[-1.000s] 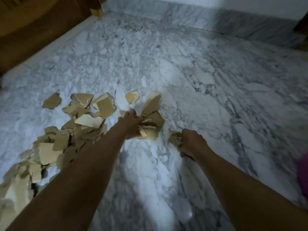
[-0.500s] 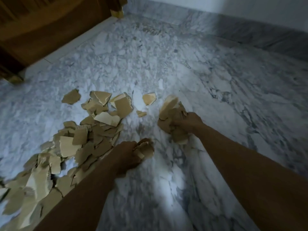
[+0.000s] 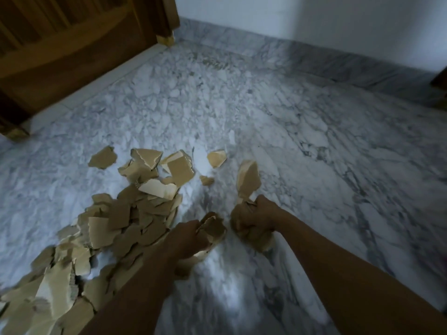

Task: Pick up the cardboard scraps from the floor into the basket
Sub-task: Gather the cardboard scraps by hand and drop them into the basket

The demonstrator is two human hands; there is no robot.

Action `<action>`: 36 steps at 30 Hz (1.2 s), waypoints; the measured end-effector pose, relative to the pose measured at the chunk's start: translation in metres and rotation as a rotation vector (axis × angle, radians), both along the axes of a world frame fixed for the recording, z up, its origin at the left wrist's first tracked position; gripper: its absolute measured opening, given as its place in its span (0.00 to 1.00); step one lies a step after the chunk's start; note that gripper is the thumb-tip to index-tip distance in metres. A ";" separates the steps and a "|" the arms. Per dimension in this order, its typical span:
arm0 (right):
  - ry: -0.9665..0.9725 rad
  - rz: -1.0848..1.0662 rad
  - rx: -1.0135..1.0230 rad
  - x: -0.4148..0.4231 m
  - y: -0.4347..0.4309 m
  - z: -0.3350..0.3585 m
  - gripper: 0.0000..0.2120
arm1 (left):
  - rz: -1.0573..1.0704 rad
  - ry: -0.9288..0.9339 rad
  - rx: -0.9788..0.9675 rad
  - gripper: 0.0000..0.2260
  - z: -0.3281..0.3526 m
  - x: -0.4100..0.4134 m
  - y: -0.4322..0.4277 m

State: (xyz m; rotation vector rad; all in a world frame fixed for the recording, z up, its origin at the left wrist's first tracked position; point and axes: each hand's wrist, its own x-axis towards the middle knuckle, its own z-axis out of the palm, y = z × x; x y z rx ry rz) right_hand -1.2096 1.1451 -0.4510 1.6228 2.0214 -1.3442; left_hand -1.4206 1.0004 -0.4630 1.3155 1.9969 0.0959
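Clutching a wad of torn tan cardboard scraps (image 3: pixel 248 182), the right hand (image 3: pixel 257 217) sits at frame centre, just beside the left hand (image 3: pixel 187 240), which is clenched round a smaller bunch (image 3: pixel 214 227). A loose heap of scraps (image 3: pixel 125 213) lies on the grey-veined white marble floor (image 3: pixel 290 141) toward the lower left, below brown wooden furniture (image 3: pixel 72 44) in the upper left.

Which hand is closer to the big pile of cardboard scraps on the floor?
Left. The left hand, gripping scraps, is at the right edge of the pile; the right hand, gripping more, is farther right over bare floor.
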 end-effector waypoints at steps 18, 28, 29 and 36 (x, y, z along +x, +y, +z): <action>1.051 -0.872 -0.039 0.098 -0.012 0.175 0.31 | 0.008 -0.873 0.384 0.23 0.208 0.152 0.132; 1.008 -1.316 0.562 0.325 -0.028 0.297 0.25 | -0.575 -0.949 0.339 0.16 0.334 0.396 0.162; 1.002 -1.337 0.620 0.351 -0.035 0.303 0.19 | -0.617 -0.949 0.364 0.15 0.340 0.423 0.158; 0.643 -1.430 0.790 0.494 -0.094 0.306 0.20 | -0.638 -0.870 0.447 0.16 0.327 0.570 0.135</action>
